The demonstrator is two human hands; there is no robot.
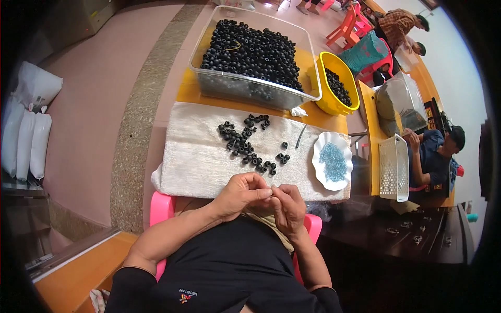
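My left hand and my right hand meet fingertip to fingertip at the near edge of a white cloth. Both are closed in a pinch; whatever lies between the fingers is too small to make out. Just beyond them, several small black ring-shaped parts are scattered on the cloth. To their right lies a thin dark tool. A white scalloped dish holds a heap of small pale-blue clear pieces.
A large clear bin full of black parts stands at the table's far side, with a yellow tub of them beside it. At right, a white basket stands by a seated person. White sacks rest at far left.
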